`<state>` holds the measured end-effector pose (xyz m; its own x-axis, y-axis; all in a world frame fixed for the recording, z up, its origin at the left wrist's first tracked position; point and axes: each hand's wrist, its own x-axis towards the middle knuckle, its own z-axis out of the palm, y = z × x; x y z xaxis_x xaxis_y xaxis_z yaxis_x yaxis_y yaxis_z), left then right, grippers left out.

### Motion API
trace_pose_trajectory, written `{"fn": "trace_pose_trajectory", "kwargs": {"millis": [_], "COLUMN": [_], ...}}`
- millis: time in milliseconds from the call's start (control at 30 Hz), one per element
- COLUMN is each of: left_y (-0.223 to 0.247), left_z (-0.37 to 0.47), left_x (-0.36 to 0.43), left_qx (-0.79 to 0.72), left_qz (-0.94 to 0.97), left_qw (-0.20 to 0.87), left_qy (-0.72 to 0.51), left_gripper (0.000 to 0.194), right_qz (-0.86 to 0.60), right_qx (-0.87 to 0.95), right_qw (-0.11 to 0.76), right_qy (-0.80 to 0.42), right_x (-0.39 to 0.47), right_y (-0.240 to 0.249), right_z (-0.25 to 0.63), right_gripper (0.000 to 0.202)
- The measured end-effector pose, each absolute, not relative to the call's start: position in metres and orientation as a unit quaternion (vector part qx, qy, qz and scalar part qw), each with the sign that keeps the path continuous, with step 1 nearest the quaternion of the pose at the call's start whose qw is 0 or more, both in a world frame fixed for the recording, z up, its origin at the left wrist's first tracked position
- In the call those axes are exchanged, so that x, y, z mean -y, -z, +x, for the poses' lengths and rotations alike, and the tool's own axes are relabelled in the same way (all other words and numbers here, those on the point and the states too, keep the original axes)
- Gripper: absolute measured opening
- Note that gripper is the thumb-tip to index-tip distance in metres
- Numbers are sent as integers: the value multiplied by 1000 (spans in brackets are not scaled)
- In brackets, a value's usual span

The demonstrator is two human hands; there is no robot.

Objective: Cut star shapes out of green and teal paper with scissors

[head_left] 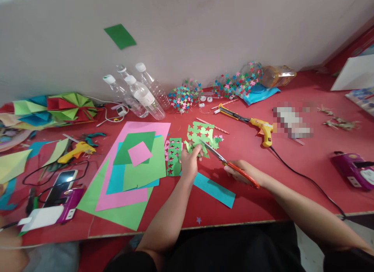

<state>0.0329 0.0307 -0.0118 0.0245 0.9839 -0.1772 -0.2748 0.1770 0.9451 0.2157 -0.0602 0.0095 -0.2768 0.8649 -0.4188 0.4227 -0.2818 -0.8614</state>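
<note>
Black clothing (242,244) sits nearest the lens, at the edge of the red table (257,205). Scissors (225,163) over mid-table: right hand (249,169) wraps the orange handles. Judged risk: a slipped cut could nick the left hand (189,161), whose thumb is just beside the blades. Long axis runs diagonally; tips point away from the clothing and leftward. Star-punched sheet (202,131), light green, shows behind the tips. Green paper piece (189,147), smallest: pinched between left thumb and fingers; its curl could make it fold or tear. Cannot tell its axis.
</note>
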Motion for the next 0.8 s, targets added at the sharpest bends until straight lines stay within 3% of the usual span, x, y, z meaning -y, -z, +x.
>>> {"fn": "trace_pose_trajectory", "kwargs": {"millis": [800], "left_y": [11], "left_z": [30], "left_x": [-33], "left_qx": [-450], "left_qz": [399], "left_qw": [619], "left_qy": [-506], "left_gripper": [22], "right_qz": [-567], "right_qx": [565], "right_qw": [193], "right_qy": [-568], "right_x": [58], "right_y": [-9], "right_z": [220], "right_gripper": [49]}}
